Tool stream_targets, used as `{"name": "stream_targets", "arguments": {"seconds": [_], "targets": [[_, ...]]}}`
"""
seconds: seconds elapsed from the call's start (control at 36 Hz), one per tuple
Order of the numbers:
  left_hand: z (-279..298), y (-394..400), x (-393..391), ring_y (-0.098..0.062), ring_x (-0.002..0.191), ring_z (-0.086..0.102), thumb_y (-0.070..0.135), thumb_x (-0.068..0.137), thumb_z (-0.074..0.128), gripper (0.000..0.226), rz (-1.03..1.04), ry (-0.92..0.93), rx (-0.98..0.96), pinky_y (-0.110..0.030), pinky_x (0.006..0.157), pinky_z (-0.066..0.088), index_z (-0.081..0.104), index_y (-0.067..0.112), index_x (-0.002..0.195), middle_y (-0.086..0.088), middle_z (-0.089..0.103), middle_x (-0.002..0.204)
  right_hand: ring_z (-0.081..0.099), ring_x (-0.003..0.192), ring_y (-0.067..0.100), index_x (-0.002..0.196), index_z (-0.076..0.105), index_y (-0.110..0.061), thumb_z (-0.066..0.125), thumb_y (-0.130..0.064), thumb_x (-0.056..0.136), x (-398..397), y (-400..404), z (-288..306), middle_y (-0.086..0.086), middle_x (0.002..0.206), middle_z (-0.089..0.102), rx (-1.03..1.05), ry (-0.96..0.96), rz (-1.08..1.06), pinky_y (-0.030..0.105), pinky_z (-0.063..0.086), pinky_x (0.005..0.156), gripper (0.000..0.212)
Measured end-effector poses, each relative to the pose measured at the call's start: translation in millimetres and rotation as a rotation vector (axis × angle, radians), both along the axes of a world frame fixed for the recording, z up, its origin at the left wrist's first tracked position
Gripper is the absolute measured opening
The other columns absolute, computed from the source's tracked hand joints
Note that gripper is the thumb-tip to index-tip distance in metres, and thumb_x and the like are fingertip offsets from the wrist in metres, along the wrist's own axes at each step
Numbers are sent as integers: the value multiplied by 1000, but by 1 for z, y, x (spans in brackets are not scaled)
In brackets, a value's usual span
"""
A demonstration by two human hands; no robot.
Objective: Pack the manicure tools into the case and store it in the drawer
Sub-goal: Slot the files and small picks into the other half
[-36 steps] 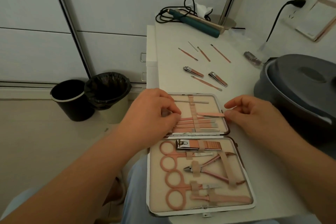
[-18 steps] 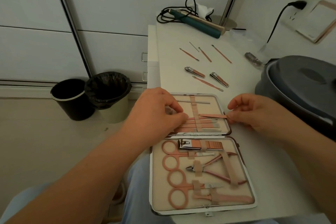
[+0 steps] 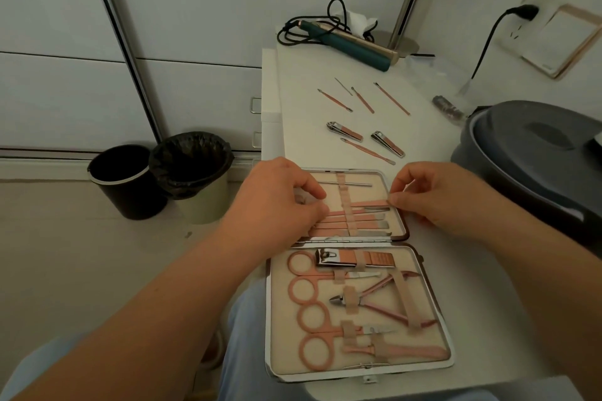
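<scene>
The pink tool [image 3: 371,203] lies across the far half of the open case [image 3: 358,374], its left part under the centre strap [image 3: 345,205] and its right end at the case's right rim. The right hand [image 3: 433,198] pinches that end between curled fingers, wrist resting out over the bench [image 3: 306,127]. The left hand [image 3: 277,208] sits on the left side of the same half, fingers bent down onto the handles of the files [image 3: 358,221] strapped there; whether it grips one cannot be told. The case lies flat at the bench's near edge. Its near half holds two pairs of scissors [image 3: 309,303], a large clipper [image 3: 353,259] and nippers [image 3: 374,301] under straps. Beyond the case, loose on the bench, lie two small clippers [image 3: 344,131] and several thin sticks [image 3: 363,100]. A grey tub [image 3: 534,153] stands to the right.
</scene>
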State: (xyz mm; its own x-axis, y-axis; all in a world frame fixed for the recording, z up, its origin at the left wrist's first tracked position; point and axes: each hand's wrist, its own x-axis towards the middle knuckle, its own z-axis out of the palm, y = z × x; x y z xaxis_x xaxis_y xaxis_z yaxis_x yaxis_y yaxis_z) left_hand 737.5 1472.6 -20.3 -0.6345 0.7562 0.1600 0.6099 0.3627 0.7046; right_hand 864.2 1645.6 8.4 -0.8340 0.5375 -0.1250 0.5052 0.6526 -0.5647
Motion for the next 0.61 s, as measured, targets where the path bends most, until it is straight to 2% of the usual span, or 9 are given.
{"name": "stream_targets", "arguments": {"seconds": [0.19, 0.28, 0.39, 0.5, 0.61], "targets": [[-1, -1, 0, -3, 91, 47, 31, 70, 70, 11, -1, -7, 26, -8, 68, 31, 62, 38, 70, 13, 55, 96, 53, 65, -5, 72, 58, -35, 60, -29, 85, 5, -9, -2, -19, 72, 57, 133, 28, 55, 11, 32, 54, 14], [-2, 0, 0, -3, 92, 46, 31, 70, 70, 10, 7, 1, 26, -7, 68, 29, 63, 37, 72, 13, 55, 96, 47, 68, -16, 71, 57, -39, 57, -28, 87, 3, -12, 0, -21, 80, 51, 185, 26, 100, 9, 28, 53, 19], [-3, 0, 1, -3, 92, 44, 31, 70, 70, 9, 17, 12, 26, -5, 69, 27, 65, 34, 77, 12, 53, 95, 46, 75, -6, 75, 53, -40, 55, -30, 88, -2, -12, 3, -20, 87, 48, 264, -18, 186, 9, 30, 56, 17], [-3, -1, 1, -3, 96, 42, 33, 71, 69, 9, 15, 16, 20, -12, 69, 30, 65, 35, 79, 12, 52, 97, 49, 74, -3, 73, 49, -38, 51, -28, 91, -7, -15, 3, -19, 81, 48, 275, -68, 225, 9, 34, 54, 20], [-6, -1, 3, -5, 104, 36, 33, 76, 65, 13, -2, 55, 1, -18, 83, 28, 66, 33, 89, 12, 49, 101, 49, 77, 0, 70, 48, -37, 50, -28, 91, -12, -15, 3, -16, 85, 49, 266, -89, 241, 11, 33, 58, 23]]}}
